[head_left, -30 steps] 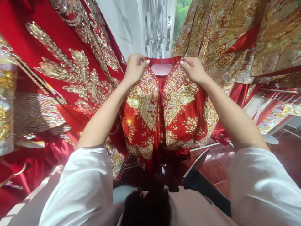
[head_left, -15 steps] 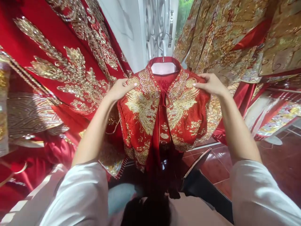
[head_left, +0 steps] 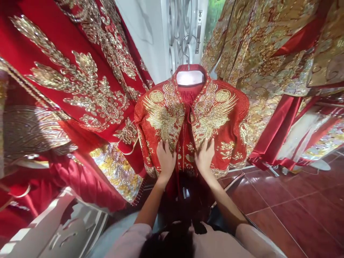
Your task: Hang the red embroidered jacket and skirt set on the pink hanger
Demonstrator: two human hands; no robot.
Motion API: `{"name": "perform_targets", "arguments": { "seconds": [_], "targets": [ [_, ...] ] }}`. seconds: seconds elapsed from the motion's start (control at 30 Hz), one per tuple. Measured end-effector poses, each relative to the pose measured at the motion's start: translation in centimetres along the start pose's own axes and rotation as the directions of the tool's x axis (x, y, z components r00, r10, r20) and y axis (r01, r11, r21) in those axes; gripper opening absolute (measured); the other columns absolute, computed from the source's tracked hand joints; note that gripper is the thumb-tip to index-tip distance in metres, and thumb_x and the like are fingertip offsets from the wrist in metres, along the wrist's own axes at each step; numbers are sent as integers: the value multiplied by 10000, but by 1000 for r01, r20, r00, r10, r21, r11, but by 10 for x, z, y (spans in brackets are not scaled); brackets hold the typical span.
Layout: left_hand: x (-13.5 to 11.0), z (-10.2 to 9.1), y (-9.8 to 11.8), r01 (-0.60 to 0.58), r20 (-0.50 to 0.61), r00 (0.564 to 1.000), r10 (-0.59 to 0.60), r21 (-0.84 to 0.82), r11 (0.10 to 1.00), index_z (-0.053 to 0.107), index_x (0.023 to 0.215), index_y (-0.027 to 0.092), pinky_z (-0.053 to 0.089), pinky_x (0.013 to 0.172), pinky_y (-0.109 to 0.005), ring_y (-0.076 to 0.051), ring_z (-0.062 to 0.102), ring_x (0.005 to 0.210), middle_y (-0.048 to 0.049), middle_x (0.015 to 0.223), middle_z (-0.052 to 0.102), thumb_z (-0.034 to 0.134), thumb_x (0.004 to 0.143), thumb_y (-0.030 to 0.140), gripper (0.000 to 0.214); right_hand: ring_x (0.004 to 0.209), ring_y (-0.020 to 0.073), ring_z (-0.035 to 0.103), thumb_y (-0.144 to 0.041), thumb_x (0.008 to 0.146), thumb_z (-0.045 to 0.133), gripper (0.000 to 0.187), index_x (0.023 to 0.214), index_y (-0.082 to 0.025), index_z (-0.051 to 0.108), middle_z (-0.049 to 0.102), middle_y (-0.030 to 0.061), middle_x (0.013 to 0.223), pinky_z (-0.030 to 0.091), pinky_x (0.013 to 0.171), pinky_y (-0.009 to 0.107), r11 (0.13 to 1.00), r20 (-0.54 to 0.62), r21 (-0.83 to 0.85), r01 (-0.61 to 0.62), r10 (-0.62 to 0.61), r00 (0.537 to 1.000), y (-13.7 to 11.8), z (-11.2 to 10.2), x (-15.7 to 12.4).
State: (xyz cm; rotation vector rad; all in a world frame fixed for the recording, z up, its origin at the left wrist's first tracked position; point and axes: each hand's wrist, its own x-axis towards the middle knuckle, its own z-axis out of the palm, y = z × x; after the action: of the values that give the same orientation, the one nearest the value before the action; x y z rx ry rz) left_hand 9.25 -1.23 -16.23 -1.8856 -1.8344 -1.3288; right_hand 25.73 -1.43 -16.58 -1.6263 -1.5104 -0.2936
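A short red jacket (head_left: 231, 104) with gold embroidery, beaded collar and a red tie at the neck hangs on a hanger (head_left: 185, 50). My left hand (head_left: 166, 158) rests on its front panel, left of the opening, with fingers pointing up over the gold embroidery. On the other side of the opening, my right hand (head_left: 205, 157) lies against the right panel in the same way. Both hands have their fingers extended on the cloth, thumbs towards the opening. The jacket's lower edge is partly hidden behind my forearms.
Red garments with gold sequins (head_left: 88, 71) hang close on the left. Gold patterned garments (head_left: 239, 43) hang on the right. Behind the jacket is a white door with scrollwork (head_left: 177, 21). Reddish tiles (head_left: 290, 204) cover the floor; a white carved piece (head_left: 72, 229) stands lower left.
Both my hands have let go of the jacket's shoulders and moved down and inward to its front panels. The jacket still hangs in place.
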Motion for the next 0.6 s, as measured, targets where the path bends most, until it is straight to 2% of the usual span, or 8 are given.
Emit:
{"name": "perform_targets", "arguments": {
  "seconds": [0.07, 0.17, 0.27, 0.33, 0.4, 0.47, 0.53, 0.6],
  "targets": [
    [-12, -1, -17, 54, 24, 998, -53, -31, 998, 511, 1243, 55, 333, 1067, -492, -328, 431, 1264, -219, 1288, 509, 441, 816, 128, 439, 1211, 299, 444, -148, 825, 341, 527, 1343, -100, 422, 457, 215, 1303, 386, 967, 466, 993, 53, 90, -81, 77, 996, 17, 9, -8],
    [-20, -24, -15, 176, 89, 982, -165, -123, 977, 546, 1173, 89, 478, 907, -424, -274, 602, 1019, -172, 1057, 630, 368, 813, 103, 402, 879, 229, 574, -133, 777, 325, 385, 1069, -122, 574, 616, 138, 961, 451, 802, 374, 932, 94, 284, -224, 206, 974, 18, -13, -6],
    [-33, -61, 25, 120, 111, 989, -94, -259, 958, 576, 1060, 147, 523, 760, -334, -212, 636, 810, -94, 875, 649, 350, 795, 86, 355, 588, 144, 483, -149, 741, 355, 171, 743, -169, 525, 537, 24, 644, 409, 587, 265, 791, 88, 565, -236, 227, 970, -19, -66, -13],
    [-46, -82, 58, -20, 95, 994, 57, -356, 934, 585, 984, 178, 515, 706, -278, -177, 622, 739, -54, 804, 632, 363, 805, 82, 301, 535, 109, 434, -147, 762, 379, 143, 679, -179, 491, 487, -15, 586, 373, 537, 223, 710, 47, 688, -146, 157, 986, -50, -102, -22],
    [-55, -90, 80, -111, 85, 985, 152, -372, 921, 585, 951, 184, 507, 658, -251, -164, 611, 688, -41, 760, 617, 398, 818, 91, 248, 514, 92, 415, -138, 780, 398, 148, 660, -178, 476, 474, -31, 566, 353, 518, 206, 689, -49, 721, -74, 157, 986, -71, -120, -27],
    [-56, -79, 86, -101, 170, 973, 157, -300, 949, 591, 985, 178, 512, 655, -243, -168, 627, 709, -52, 794, 634, 432, 815, 78, 253, 496, 92, 397, -128, 767, 391, 148, 644, -182, 454, 447, -36, 538, 338, 507, 206, 723, -64, 689, -55, 137, 988, -77, -110, -24],
    [-50, -53, 77, -13, 326, 943, 60, -143, 990, 594, 1059, 162, 526, 682, -245, -183, 652, 787, -81, 890, 659, 443, 821, 53, 302, 492, 104, 390, -117, 737, 367, 139, 658, -187, 457, 422, -32, 520, 336, 512, 217, 806, 56, 587, -81, 60, 997, -70, -78, -14],
    [-41, -23, 61, 74, 414, 906, -80, 31, 997, 568, 1169, 139, 534, 713, -254, -197, 661, 855, -113, 987, 660, 426, 853, 49, 358, 521, 128, 428, -101, 730, 342, 186, 738, -178, 512, 469, -7, 558, 361, 545, 237, 896, 207, 431, -108, 18, 978, -57, -38, -4]
  ]
}}
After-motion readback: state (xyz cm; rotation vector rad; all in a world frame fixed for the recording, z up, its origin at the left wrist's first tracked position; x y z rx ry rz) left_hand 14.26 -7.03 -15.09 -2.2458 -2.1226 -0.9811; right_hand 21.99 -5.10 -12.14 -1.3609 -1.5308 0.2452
